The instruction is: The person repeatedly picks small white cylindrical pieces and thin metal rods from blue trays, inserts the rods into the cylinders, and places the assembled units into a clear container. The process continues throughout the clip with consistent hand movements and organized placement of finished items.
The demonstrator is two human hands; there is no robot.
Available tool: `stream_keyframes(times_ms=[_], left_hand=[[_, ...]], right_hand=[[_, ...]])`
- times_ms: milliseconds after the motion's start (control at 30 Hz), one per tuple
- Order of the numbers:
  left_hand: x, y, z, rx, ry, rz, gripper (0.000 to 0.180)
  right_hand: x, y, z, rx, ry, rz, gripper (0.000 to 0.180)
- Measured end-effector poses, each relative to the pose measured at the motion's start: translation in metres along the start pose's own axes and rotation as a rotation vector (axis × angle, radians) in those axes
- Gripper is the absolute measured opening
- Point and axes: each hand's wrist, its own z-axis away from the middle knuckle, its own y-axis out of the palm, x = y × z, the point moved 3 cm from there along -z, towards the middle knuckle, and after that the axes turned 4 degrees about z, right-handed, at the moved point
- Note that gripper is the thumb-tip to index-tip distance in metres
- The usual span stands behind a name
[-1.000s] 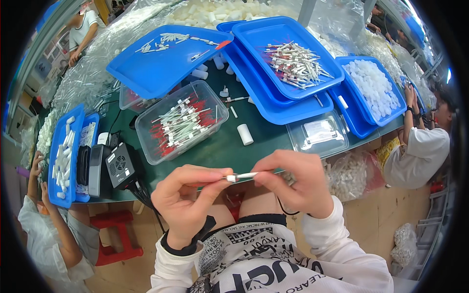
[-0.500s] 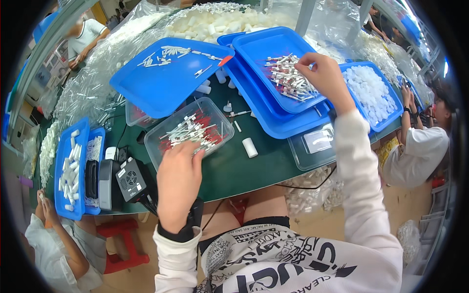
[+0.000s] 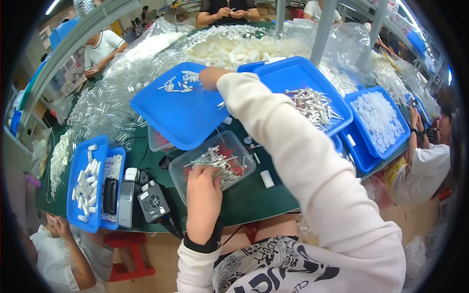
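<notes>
- Left hand (image 3: 202, 188): resting palm down on the near rim of the clear plastic tub (image 3: 212, 168), fingertips among the thin white-and-red pieces (image 3: 215, 163) inside; whether pinching one cannot be told, fingers curled out of sight.
- Right hand (image 3: 210, 78): stretched across to the far blue tray lid (image 3: 178, 110), beside a small scatter of white parts (image 3: 178, 84); fingers hidden behind the wrist and white sleeve (image 3: 293, 161), so grip cannot be told.
- Clear plastic tub: on the green worktop (image 3: 254, 200), just in front of the body, partly tucked under the tilted blue tray lid.
- Risk, judged: long reach of the right arm passing close over a second blue tray (image 3: 303, 85) of thin sticks (image 3: 312, 105); a dragging sleeve could sweep pieces off or tip the tray.
- Risk, judged: weight of the left hand on the tub rim could tilt the light tub and spill its contents.
- Risk, judged: loose white cylinder (image 3: 267, 179) near the worktop edge, liable to roll off if nudged.
- Surface: green worktop, crowded; third blue tray of white caps (image 3: 378, 117) at right, narrow blue tray (image 3: 88, 185) and small black device (image 3: 153, 202) at left.
- Room: shared workshop; heaps of clear bags and white parts behind, other people seated all round.
</notes>
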Motion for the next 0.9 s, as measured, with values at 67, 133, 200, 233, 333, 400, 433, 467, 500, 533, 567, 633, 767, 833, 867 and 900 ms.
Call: stream_keyframes(times_ms=[67, 133, 200, 233, 333, 400, 433, 467, 500, 533, 567, 633, 767, 833, 867, 900], left_hand=[[0.001, -0.001, 0.003, -0.078, 0.085, 0.023, 0.020], [0.006, -0.005, 0.004, -0.107, 0.012, 0.011, 0.019], [0.014, -0.005, 0.005, -0.141, 0.004, 0.005, 0.017], [0.014, -0.005, 0.006, -0.158, -0.029, 0.047, 0.016], [0.002, -0.006, 0.003, -0.208, -0.064, 0.134, 0.011], [-0.010, -0.014, 0.007, -0.234, -0.157, 0.324, 0.010], [-0.013, -0.015, 0.010, -0.254, -0.206, 0.419, 0.009], [-0.013, -0.015, 0.015, -0.207, -0.208, 0.451, 0.005], [-0.021, -0.013, 0.016, -0.174, -0.220, 0.648, 0.005], [-0.032, -0.011, 0.017, -0.129, -0.229, 0.849, 0.004], [-0.038, -0.014, 0.020, -0.092, -0.254, 1.030, 0.003], [-0.042, -0.017, 0.027, 0.076, -0.233, 1.235, 0.003], [-0.042, -0.009, 0.031, 0.308, -0.113, 1.378, 0.007], [-0.039, -0.006, 0.033, 0.284, -0.163, 1.397, 0.007], [-0.042, -0.006, 0.036, 0.239, -0.173, 1.382, 0.008], [-0.042, -0.006, 0.038, 0.246, -0.190, 1.389, 0.008]], right_hand=[[0.003, 0.012, -0.005, -0.084, 0.098, 0.044, 0.026], [0.017, 0.014, 0.002, -0.146, 0.142, 0.185, 0.023], [0.021, 0.002, 0.016, -0.169, 0.107, 0.222, 0.021], [0.022, -0.003, 0.025, -0.176, 0.093, 0.246, 0.020], [0.017, -0.031, 0.059, -0.352, 0.098, 0.216, 0.015], [0.038, -0.069, 0.103, -0.405, 0.033, 0.154, 0.014], [0.050, -0.082, 0.136, -0.419, -0.015, 0.113, 0.013], [0.055, -0.088, 0.175, -0.567, -0.010, -0.013, 0.008], [0.057, -0.093, 0.217, -0.699, -0.043, -0.077, 0.008], [0.056, -0.096, 0.254, -0.638, -0.026, -0.248, 0.007], [0.060, -0.093, 0.282, -0.571, -0.021, -0.440, 0.007], [0.070, -0.071, 0.316, -0.516, 0.059, -0.803, 0.011], [0.080, -0.028, 0.348, -0.552, 0.125, -1.024, 0.013], [0.083, -0.019, 0.353, -0.552, 0.162, -1.161, 0.014], [0.084, -0.015, 0.356, -0.516, 0.169, -1.215, 0.016], [0.086, -0.015, 0.357, -0.500, 0.148, -1.205, 0.016]])
